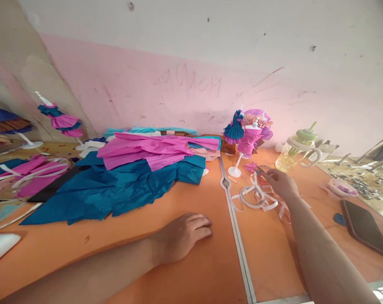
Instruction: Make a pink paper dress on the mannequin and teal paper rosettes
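My left hand [185, 237] rests palm down on the orange table, fingers loosely bent and holding nothing. Farther right, my right hand [284, 185] reaches out with its fingertips closed on a small pair of scissors [260, 171]; their grey blades point left, and the fingers partly cover the handles. Just below the scissors lies a roll of white tape [252, 196] with loose curled strips around it. Behind the scissors, a small white dress stand wears a pink paper dress [249, 141]. A scrap of pink paper [250, 166] lies beside its base.
Crumpled teal paper [124, 185] and pink paper [153, 150] cover the back left. A lidded drink bottle [294, 152] stands at the back right, with a phone [365, 226] nearer the right edge. A metal-edged seam [234, 223] crosses the table. More dressed stands [60, 120] stand left.
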The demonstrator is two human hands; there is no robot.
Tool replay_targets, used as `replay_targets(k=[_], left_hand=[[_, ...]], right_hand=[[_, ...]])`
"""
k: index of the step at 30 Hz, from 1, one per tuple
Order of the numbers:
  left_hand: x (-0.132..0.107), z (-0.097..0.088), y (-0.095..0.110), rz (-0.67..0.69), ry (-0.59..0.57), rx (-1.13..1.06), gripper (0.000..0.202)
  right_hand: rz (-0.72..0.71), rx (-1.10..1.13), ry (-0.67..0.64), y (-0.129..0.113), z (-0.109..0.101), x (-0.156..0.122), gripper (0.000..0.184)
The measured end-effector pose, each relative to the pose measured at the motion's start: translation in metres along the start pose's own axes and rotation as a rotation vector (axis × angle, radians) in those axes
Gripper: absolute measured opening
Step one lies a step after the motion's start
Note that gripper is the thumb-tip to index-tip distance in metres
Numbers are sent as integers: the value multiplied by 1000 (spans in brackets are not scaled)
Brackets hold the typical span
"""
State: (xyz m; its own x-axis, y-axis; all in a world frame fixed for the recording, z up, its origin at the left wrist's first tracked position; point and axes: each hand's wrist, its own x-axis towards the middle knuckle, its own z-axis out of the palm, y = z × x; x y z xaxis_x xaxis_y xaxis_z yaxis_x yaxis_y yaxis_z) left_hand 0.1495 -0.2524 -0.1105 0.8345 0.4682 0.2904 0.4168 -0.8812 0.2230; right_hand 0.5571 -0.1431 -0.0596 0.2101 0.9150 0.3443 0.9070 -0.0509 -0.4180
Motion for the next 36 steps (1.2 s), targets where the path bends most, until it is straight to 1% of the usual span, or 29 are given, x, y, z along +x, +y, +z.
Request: replay_targets(k=[4,8,12,14,16,20,22,24,25,27,29,30,31,32,33,34,36], left_hand=[[0,2,-2,38,0,21,34],[-1,0,1,22,10,31,34],[0,-8,9,-35,4,49,33],[0,-10,11,-48,-7,58,32],[0,-8,11,-41,-7,68,31],[-2,-1,7,-25,43,78,30],[-2,2,5,-14,50,76,31],[-2,4,3,0,38,76,31],[-2,5,2,6,31,76,30],[-2,7,1,17,31,76,29],[-1,6,1,16,57,71,29],[-1,4,3,-2,84,57,29],[0,1,4,-42,120,33,28],[1,-3,6,-91,164,0,29],[1,-7,8,-142,222,-39,30],[2,-12,10,-184,288,-76,31],[3,-22,11,-235,403,-132,29]], right_hand=[[57,-140,-101,4,4,-2,38],[66,-255,-97,11,9,3,38],[43,-316,-107,19,18,6,29],[44,-329,-94,24,21,7,28],[49,-327,-65,26,21,8,31],[20,-295,-20,25,24,7,35],[-10,-274,-23,24,27,5,33],[-26,-249,-11,23,27,3,25],[-28,-233,11,23,25,3,23],[-22,-193,80,21,19,5,28],[-13,-144,160,12,9,5,38],[-21,-106,192,3,5,3,41],[-41,-69,214,-9,1,-2,43],[-102,31,230,-24,-2,-10,40],[-211,108,208,-42,-3,-21,35],[-351,158,138,-61,-2,-34,29],[-622,206,-68,-99,4,-65,23]])
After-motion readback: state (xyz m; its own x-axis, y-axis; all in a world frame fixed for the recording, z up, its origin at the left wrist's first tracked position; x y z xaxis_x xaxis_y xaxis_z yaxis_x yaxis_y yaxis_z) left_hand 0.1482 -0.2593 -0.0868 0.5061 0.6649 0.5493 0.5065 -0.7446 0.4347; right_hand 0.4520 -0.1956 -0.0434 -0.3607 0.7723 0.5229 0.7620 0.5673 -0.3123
